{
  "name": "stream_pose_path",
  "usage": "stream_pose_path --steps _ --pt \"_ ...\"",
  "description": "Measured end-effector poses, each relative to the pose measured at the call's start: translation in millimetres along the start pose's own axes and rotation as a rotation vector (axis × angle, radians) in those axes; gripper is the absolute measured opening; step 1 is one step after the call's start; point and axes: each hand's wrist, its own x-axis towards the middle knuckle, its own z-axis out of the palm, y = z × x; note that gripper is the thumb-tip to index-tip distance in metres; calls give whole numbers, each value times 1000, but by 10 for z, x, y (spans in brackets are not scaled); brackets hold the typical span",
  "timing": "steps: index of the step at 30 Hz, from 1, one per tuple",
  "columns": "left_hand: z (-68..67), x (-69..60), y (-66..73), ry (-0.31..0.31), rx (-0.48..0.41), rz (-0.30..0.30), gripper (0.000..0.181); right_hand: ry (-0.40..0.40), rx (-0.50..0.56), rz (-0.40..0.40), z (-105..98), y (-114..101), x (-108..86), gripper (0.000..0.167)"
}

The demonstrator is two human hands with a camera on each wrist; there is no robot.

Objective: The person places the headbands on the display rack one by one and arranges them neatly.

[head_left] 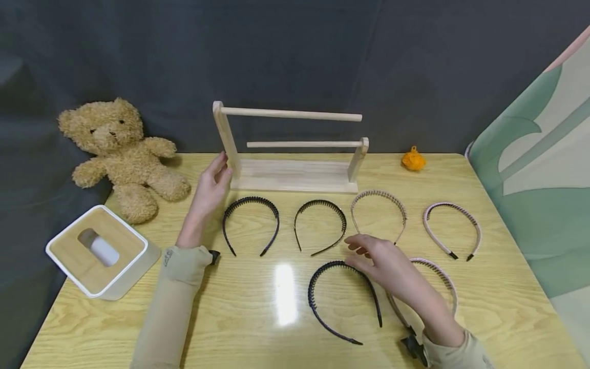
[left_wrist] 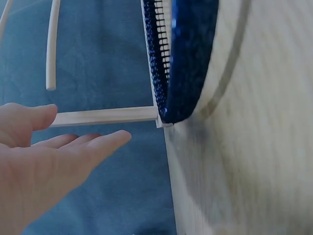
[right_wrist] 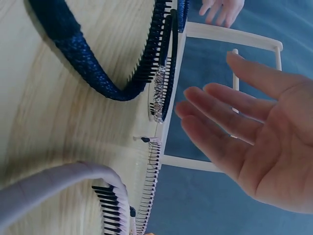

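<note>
Table (head_left: 249, 318): bearing our rack (head_left: 295, 177)
Nearer right hand (head_left: 387, 264): we're hovering empty; black headband (head_left: 311, 292) lying leftward, arch pointing away
Left hand (head_left: 212, 185): resting unclenched at rack

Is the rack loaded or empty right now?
Empty: on the rack, both rods show bare end to end in the head view, and all six headbands rest on the table.

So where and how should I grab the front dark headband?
Likely pinch the front dark headband at its crown, from above with the right hand: it lies flat, crown toward the wooden stand, teeth inward, open ends facing away.
</note>
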Motion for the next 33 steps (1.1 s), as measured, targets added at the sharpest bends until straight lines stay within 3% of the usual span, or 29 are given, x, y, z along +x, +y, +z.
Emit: stream_pose_path --steps 8,14,23,28,33 --pt "-8 62 -86 -11 -36 26 58 -100 -3 -5 80 53 -17 35" --pt "26 76 -133 -21 -5 41 52 -145 22 14 122 72 -33 35" --pt "26 70 -139 19 32 65 47 -148 -12 0 148 112 -8 33" --pt "39 73 -121 26 -28 44 46 -140 -77 -46 154 149 7 33" --pt "64 99 -108 19 -45 33 45 -131 -113 -22 172 140 41 31"
